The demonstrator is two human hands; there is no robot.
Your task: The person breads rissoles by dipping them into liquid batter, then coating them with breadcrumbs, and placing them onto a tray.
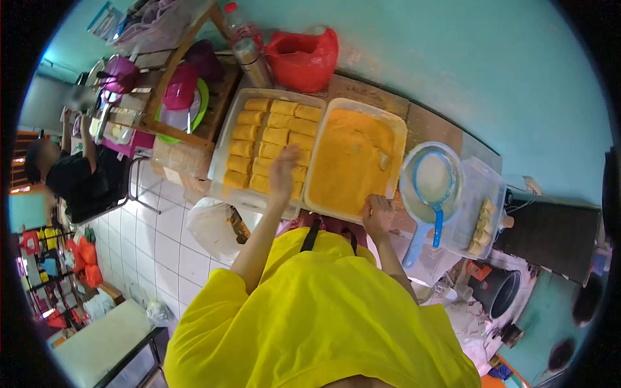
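Left hand (283,174): one, blurred, over the left tray (240,197); cannot tell whether it holds anything. Right hand (378,213): one, fingers bent, at the near right corner of the right tray (399,136); grip likewise unclear. Yellow rolls (280,121): three columns in the left tray, six in the leftmost, the right column partly hidden. Orange powder (346,178): one bed, right tray. Blue-handled utensils (433,178): two, nested, farther right.

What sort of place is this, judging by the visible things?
Probably a kitchen or home food workshop: rows of yellow rolls, loose orange powder, and what looks like a blue-handled strainer.
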